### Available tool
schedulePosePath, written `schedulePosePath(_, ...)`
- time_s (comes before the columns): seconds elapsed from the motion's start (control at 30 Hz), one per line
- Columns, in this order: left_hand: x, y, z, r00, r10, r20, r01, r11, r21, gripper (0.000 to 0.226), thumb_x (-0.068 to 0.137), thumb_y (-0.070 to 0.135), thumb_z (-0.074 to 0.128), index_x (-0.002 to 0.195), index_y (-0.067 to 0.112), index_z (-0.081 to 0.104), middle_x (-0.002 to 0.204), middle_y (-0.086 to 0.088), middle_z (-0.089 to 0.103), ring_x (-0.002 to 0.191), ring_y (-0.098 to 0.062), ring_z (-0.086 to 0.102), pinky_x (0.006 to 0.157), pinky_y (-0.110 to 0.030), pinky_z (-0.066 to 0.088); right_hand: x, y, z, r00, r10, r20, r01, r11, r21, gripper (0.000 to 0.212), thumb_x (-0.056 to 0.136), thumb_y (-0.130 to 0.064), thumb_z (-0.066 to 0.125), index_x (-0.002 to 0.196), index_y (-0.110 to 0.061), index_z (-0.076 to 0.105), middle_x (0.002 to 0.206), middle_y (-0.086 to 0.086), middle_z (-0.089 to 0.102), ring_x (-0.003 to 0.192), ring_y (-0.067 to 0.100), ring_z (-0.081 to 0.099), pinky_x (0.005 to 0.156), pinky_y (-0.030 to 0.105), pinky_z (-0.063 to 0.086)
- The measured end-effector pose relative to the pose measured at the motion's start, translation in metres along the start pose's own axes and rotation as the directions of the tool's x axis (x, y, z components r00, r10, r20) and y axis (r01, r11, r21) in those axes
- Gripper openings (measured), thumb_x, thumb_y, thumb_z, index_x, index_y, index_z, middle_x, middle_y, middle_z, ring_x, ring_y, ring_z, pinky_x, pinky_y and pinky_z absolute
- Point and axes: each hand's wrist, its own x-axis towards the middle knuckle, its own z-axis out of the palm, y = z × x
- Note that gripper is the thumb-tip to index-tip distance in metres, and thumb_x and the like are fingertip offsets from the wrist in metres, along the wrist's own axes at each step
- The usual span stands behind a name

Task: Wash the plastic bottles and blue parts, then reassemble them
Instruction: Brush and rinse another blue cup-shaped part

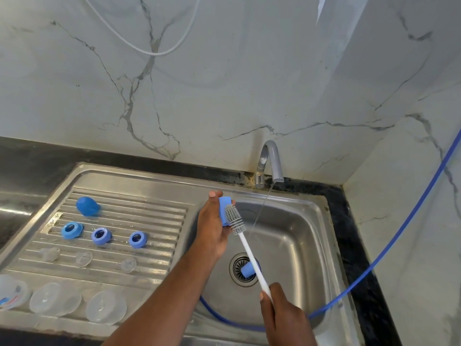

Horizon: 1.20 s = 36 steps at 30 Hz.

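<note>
Obs: left hand [212,228] grips blue cap [225,208] over sink [299,233], near-left of tap [270,158]; right hand [282,310] clasps brush [249,253] handle. Cap judged light, stiff, wet-slick: pinch outer wall.

Nothing here can be read. The clear plastic bottle [12,292] lying on the steel drainboard, far out to the left of the left hand [212,229], bears small red and blue markings, too blurred to make out.
</note>
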Motion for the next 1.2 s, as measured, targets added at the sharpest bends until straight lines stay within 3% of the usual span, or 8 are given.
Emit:
schedulePosePath(0.13,-0.013,-0.018,0.002,0.998,0.002,0.070,-0.016,0.982,0.189,0.042,0.105,0.043,0.042,0.129,0.012,0.059,0.112,-0.012,0.066,0.084,-0.017,0.068,0.069,-0.033,0.058,0.015,-0.009,-0.007,1.000,-0.019,-0.011,0.020,0.996,0.083,0.015,0.103,-0.049,0.035,0.098,-0.036,0.029,0.058,-0.003,0.045,0.059,0.016,0.052,0.065,0.036,0.045)
schedulePosePath(0.33,-0.007,0.004,0.005,0.999,-0.027,0.022,0.027,0.999,-0.019,0.030,0.106,0.033,0.045,0.113,0.013,0.066,0.094,-0.010,0.064,0.078,-0.020,0.061,0.066,-0.033,0.053,-0.001,-0.005,0.000,0.999,0.021,0.032,-0.021,1.000,-0.008,0.027,0.103,-0.053,0.031,0.110,-0.033,0.014,0.071,0.001,0.049,0.087,0.024,0.066,0.065,0.028,0.036)
schedulePosePath(0.5,-0.018,-0.007,0.015,0.988,-0.152,-0.009,0.151,0.986,-0.068,0.028,0.103,0.028,0.044,0.100,0.011,0.066,0.086,-0.010,0.066,0.078,-0.021,0.062,0.062,-0.032,0.053,0.015,-0.012,-0.008,0.999,-0.033,-0.002,0.033,0.994,0.105,0.015,0.102,-0.051,0.035,0.107,-0.040,0.025,0.059,-0.005,0.046,0.055,0.015,0.049,0.061,0.033,0.036)
schedulePosePath(0.67,-0.004,0.004,0.010,0.987,-0.142,-0.073,0.129,0.978,-0.165,0.030,0.099,0.025,0.039,0.085,0.009,0.060,0.071,-0.007,0.054,0.055,-0.017,0.056,0.048,-0.022,0.046,-0.003,-0.003,0.002,1.000,-0.011,0.014,0.010,0.998,0.068,0.024,0.102,-0.050,0.036,0.109,-0.035,0.019,0.060,-0.001,0.043,0.076,0.024,0.063,0.068,0.032,0.044)
schedulePosePath(0.77,-0.010,-0.009,0.009,0.987,-0.139,-0.079,0.136,0.989,-0.052,0.029,0.102,0.029,0.042,0.092,0.010,0.062,0.072,-0.006,0.060,0.061,-0.016,0.057,0.052,-0.026,0.049,0.005,-0.005,-0.005,0.999,-0.037,0.002,0.037,0.995,0.098,0.017,0.104,-0.048,0.038,0.106,-0.042,0.023,0.058,0.001,0.045,0.061,0.021,0.055,0.060,0.027,0.041)
schedulePosePath(0.87,-0.015,-0.014,0.013,0.977,-0.204,-0.060,0.199,0.976,-0.085,0.040,0.103,0.046,0.048,0.101,0.010,0.064,0.077,-0.008,0.066,0.072,-0.019,0.060,0.064,-0.034,0.053,0.014,-0.006,-0.009,0.998,-0.068,0.007,0.067,0.992,0.111,0.016,0.104,-0.048,0.036,0.094,-0.056,0.026,0.058,0.002,0.047,0.055,0.018,0.050,0.054,0.026,0.038)
schedulePosePath(1.0,-0.007,-0.001,0.010,0.986,-0.168,0.000,0.168,0.986,0.010,0.056,0.088,0.060,0.061,0.112,0.010,0.062,0.111,-0.021,0.067,0.100,-0.032,0.065,0.081,-0.042,0.058,-0.006,0.004,-0.004,1.000,-0.010,0.017,0.009,0.997,0.074,0.023,0.102,-0.051,0.036,0.107,-0.038,0.019,0.059,0.002,0.043,0.071,0.024,0.061,0.065,0.029,0.043)
schedulePosePath(1.2,-0.010,-0.008,0.017,0.988,-0.149,0.052,0.148,0.989,0.015,0.056,0.077,0.054,0.066,0.110,0.009,0.065,0.094,-0.010,0.070,0.076,-0.018,0.069,0.071,-0.035,0.059,0.013,0.000,-0.015,0.999,-0.050,-0.013,0.052,0.989,0.141,0.015,0.104,-0.047,0.036,0.096,-0.035,0.034,0.057,0.000,0.046,0.053,0.015,0.048,0.055,0.027,0.039)
